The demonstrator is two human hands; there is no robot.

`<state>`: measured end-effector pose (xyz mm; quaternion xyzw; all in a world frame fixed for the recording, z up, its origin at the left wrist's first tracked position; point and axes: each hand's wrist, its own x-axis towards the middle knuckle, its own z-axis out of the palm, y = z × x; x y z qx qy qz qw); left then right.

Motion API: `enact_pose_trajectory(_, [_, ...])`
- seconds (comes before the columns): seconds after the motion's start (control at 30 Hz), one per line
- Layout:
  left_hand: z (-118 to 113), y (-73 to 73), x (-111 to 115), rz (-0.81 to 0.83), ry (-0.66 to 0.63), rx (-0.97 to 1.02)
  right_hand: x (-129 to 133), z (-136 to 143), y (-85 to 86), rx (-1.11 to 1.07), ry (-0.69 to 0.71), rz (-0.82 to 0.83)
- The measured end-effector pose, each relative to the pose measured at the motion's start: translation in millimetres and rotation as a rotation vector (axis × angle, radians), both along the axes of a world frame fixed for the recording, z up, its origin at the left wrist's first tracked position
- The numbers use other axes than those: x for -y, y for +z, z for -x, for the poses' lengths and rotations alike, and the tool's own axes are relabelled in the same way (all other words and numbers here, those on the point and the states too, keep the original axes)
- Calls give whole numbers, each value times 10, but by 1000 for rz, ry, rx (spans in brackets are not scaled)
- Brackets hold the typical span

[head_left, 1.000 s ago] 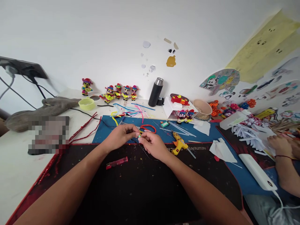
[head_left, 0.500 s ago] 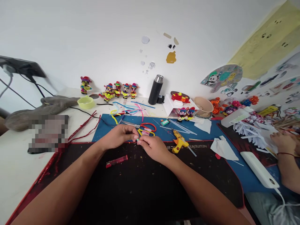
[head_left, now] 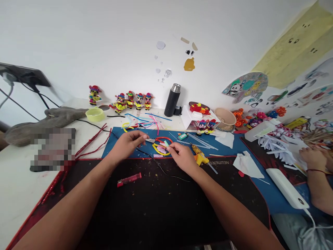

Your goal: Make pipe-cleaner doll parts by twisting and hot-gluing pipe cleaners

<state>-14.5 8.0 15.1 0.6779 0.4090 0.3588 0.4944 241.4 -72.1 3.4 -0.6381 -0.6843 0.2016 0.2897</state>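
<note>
My right hand is closed, its thumb and finger pinching a small pale green-and-white piece. To its left, my left hand is closed too, fingertips pressed together; whatever they hold is too small to make out. Those fingertips are in front of the blades of the red-handled scissors, and I cannot tell whether they touch. Between the hands lie yellow loops with small pink pieces among them. A thin black strand runs across the mat below my left hand.
A red lighter-like object lies on the black mat. Right of my right hand is a yellow glue gun. Behind stand small figures, a black thermos and a green bowl. Another person's arm is at far right.
My hands were together and have moved apart, the left one up and to the left, the right one to the right. The pale green-and-white piece and the black strand now show.
</note>
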Motion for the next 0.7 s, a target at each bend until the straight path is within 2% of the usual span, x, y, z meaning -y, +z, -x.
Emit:
enact_pose_trajectory(0.17, [-12,-27,-7,-5,-26,-26,-44,-101,10,91,-42,-2])
enact_pose_trajectory(0.37, [-16,-42,-10,-22,-38,-68,-40,-91,-1,104,-76,-35])
enact_pose_trajectory(0.47, [-19,-57,-13,-27,-42,-69,18,-13,16,108,-2,-43])
enact_pose_trajectory(0.6, [-24,-58,-10,-22,-48,-73,80,153,72,259,132,19])
enact_pose_trajectory(0.7, [-23,-50,-6,-22,-54,-77,75,262,103,364,164,54])
